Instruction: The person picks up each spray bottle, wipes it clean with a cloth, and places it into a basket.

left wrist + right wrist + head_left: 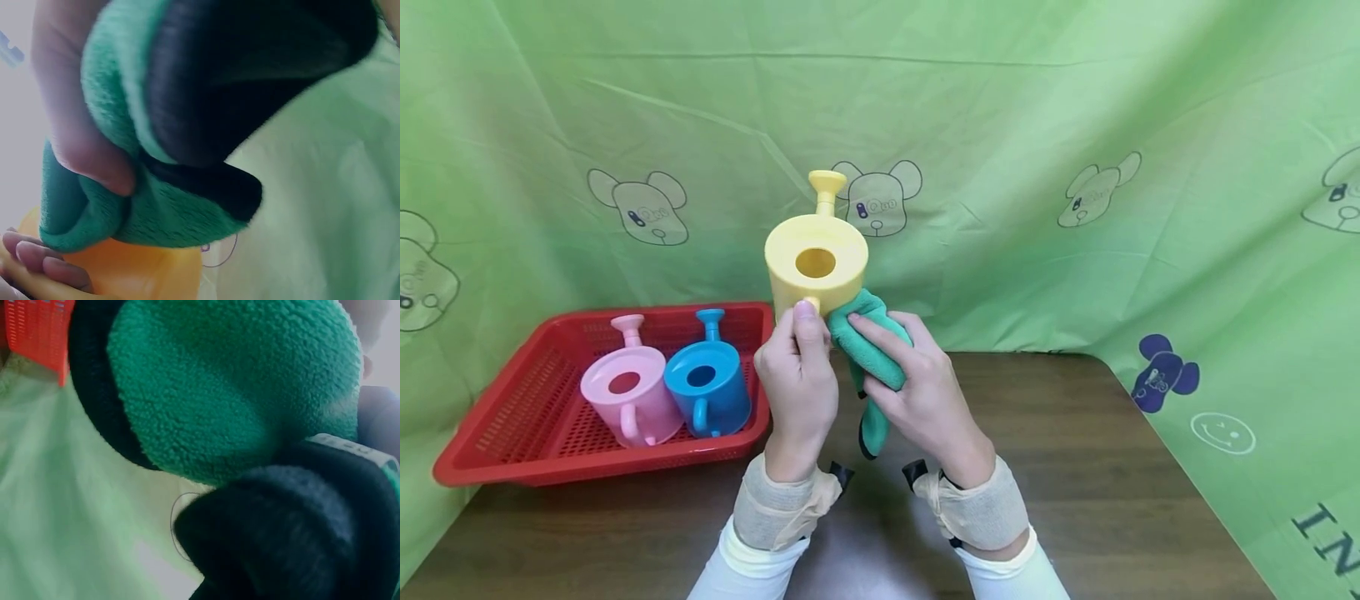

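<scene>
My left hand (797, 379) grips the handle of a yellow toy watering can (786, 254), held up above the table with its spout pointing away. A green cloth (868, 354) with a dark edging is bunched in my right hand (928, 392). It presses against the lower right side of the can, and one end dangles below. In the left wrist view, folds of the cloth (175, 219) overlap the yellow can (150, 275), with several fingertips beside it. Close up in the right wrist view, the cloth (231, 394) hides the can and most of the hand.
A red plastic basket (512, 400) stands on the left of the brown wooden table (1037, 467). Inside it sit a pink watering can (647, 408) and a blue watering can (730, 400), side by side. Green printed fabric (985, 108) hangs behind and at the sides.
</scene>
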A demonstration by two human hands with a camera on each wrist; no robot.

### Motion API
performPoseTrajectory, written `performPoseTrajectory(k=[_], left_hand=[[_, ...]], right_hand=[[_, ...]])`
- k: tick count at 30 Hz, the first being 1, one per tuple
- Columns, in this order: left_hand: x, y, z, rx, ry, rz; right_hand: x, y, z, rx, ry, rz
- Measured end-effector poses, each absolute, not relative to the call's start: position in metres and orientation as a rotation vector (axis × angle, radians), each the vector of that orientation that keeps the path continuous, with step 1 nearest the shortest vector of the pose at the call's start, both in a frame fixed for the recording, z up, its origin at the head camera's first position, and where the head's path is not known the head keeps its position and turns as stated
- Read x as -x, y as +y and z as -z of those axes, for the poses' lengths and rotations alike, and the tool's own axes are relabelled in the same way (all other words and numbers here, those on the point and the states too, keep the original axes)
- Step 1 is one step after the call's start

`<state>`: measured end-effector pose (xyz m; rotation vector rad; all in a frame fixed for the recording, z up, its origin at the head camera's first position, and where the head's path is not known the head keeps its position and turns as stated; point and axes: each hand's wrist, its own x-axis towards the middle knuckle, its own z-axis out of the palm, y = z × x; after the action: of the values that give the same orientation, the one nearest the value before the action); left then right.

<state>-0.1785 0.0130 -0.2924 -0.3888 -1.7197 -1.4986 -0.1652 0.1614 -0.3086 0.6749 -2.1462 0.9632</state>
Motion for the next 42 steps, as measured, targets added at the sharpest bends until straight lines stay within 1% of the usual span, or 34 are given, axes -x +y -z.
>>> performPoseTrajectory(k=[9, 22, 28, 42], left_hand=[[0.178, 0.012, 0.285, 0.397, -1.492, 1.843], [0.184, 0.011, 0.281, 0.475, -0.998, 2.129], [0.187, 0.009, 0.281, 0.544, -0.882, 2.146], [0.186, -0.003, 0.278, 0.475, -0.970, 2.176]], right_hand=[[0.165, 0.161, 0.310, -0.686, -2.167, -0.931], [0.165, 0.160, 0.307, -0.711, -2.174, -0.932], [0.166, 0.165, 0.307, -0.706, -2.161, -0.946], [0.166, 0.177, 0.306, -0.662, -2.111, -1.022]])
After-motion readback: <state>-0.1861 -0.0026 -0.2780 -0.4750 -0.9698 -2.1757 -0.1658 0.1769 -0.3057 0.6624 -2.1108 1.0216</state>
